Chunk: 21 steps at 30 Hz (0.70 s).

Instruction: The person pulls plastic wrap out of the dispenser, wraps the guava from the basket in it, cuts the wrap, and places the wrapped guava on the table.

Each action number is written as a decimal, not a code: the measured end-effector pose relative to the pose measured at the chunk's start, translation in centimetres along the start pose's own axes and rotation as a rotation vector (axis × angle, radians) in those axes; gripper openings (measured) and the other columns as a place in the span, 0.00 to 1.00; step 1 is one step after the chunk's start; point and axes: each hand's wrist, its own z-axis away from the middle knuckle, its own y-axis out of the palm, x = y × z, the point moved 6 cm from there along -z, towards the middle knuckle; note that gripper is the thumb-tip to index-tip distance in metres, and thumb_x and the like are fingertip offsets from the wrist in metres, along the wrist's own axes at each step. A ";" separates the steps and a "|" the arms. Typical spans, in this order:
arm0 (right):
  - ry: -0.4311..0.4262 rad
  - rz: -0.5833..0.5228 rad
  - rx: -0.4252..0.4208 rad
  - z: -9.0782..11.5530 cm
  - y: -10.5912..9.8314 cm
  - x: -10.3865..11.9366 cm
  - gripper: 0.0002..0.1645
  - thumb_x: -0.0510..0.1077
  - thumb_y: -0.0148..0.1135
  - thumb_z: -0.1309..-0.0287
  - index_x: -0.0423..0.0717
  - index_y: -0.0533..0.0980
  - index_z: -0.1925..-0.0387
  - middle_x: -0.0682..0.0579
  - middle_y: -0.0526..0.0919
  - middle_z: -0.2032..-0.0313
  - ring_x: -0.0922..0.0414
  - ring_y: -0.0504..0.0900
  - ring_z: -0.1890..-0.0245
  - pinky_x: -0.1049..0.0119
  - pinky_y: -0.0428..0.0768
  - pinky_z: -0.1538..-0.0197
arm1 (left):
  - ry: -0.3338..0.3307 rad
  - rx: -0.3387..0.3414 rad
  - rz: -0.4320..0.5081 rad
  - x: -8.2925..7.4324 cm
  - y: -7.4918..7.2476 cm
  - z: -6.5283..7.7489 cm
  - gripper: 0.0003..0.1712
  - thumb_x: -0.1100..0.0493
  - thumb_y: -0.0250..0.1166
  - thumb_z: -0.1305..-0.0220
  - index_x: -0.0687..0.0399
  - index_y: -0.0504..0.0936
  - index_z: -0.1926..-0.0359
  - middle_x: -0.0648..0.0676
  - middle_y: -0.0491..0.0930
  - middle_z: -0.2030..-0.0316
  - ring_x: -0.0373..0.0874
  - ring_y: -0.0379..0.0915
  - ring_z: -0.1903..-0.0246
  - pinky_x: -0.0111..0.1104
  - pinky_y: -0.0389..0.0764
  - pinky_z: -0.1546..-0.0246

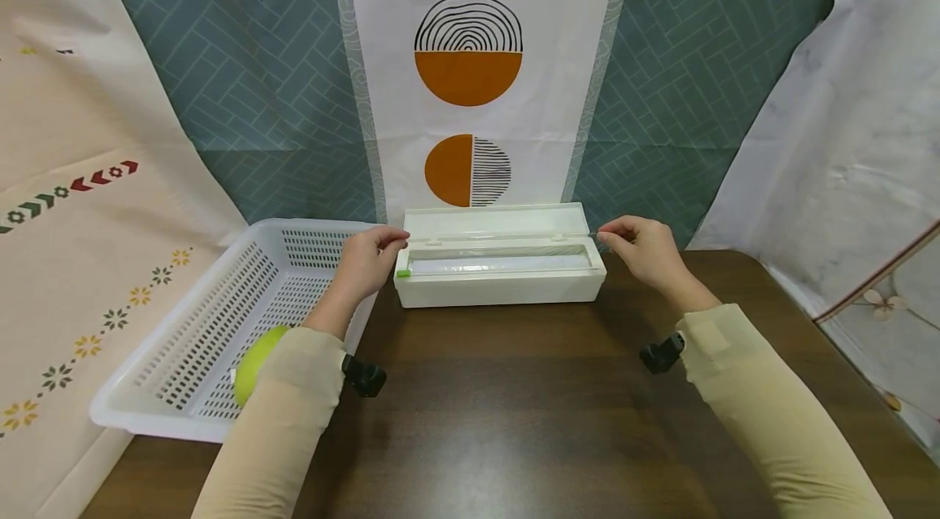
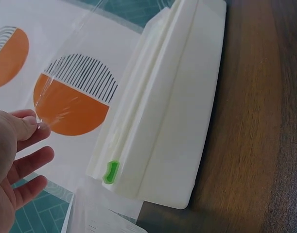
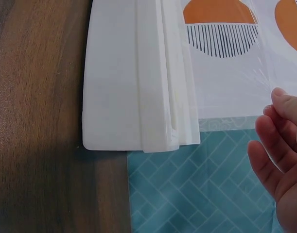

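A white plastic-wrap dispenser (image 1: 499, 293) stands on the table with its lid (image 1: 499, 219) raised, and a pale roll (image 1: 499, 263) shows inside. A green slide cutter (image 2: 111, 172) sits at its left end. My left hand (image 1: 367, 259) pinches one corner of the clear plastic wrap (image 2: 43, 104) between thumb and index finger, the other fingers spread loosely. At the other end, my right hand (image 1: 648, 254) pinches the opposite corner of the wrap (image 3: 266, 73). Both hands are above the box, and the film stretches between them, hard to see in the head view.
A white perforated basket (image 1: 165, 423) stands at the left, behind the left forearm. In it lies a yellow-green rounded object (image 1: 257, 364), partly hidden by the sleeve. The brown wooden table (image 1: 507, 405) extends in front of the dispenser. Patterned cloths (image 1: 294, 54) hang behind.
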 end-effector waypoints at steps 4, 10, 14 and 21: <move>-0.015 -0.003 -0.015 0.1 -0.2 0.1 0.12 0.46 0.61 0.39 0.41 0.82 0.60 0.42 0.85 0.68 0.53 0.81 0.71 0.70 0.71 0.75 | -0.006 0.004 0.003 -0.1 -0.1 0.0 0.14 0.60 0.54 0.31 0.57 0.80 0.48 0.58 0.84 0.55 0.52 0.78 0.57 0.41 0.78 0.62; -0.036 -0.014 -0.034 0.3 -0.6 0.3 0.12 0.46 0.61 0.39 0.40 0.82 0.61 0.42 0.86 0.69 0.52 0.81 0.72 0.71 0.71 0.75 | -0.010 0.018 0.017 -0.3 -0.3 0.1 0.14 0.61 0.55 0.31 0.57 0.80 0.48 0.58 0.84 0.55 0.51 0.78 0.58 0.37 0.77 0.65; -0.037 -0.017 -0.038 0.5 -0.7 0.5 0.13 0.46 0.62 0.39 0.40 0.82 0.62 0.43 0.86 0.69 0.53 0.81 0.72 0.71 0.71 0.75 | 0.000 0.015 0.012 -0.4 -0.5 0.2 0.14 0.61 0.55 0.31 0.57 0.81 0.49 0.58 0.84 0.56 0.51 0.78 0.59 0.36 0.76 0.66; -0.047 -0.021 -0.049 0.9 -0.9 0.8 0.13 0.46 0.62 0.40 0.41 0.82 0.62 0.43 0.86 0.69 0.57 0.79 0.73 0.73 0.70 0.76 | -0.005 0.014 0.018 -0.5 -0.7 0.6 0.14 0.61 0.55 0.31 0.57 0.81 0.49 0.58 0.84 0.56 0.51 0.78 0.59 0.39 0.78 0.62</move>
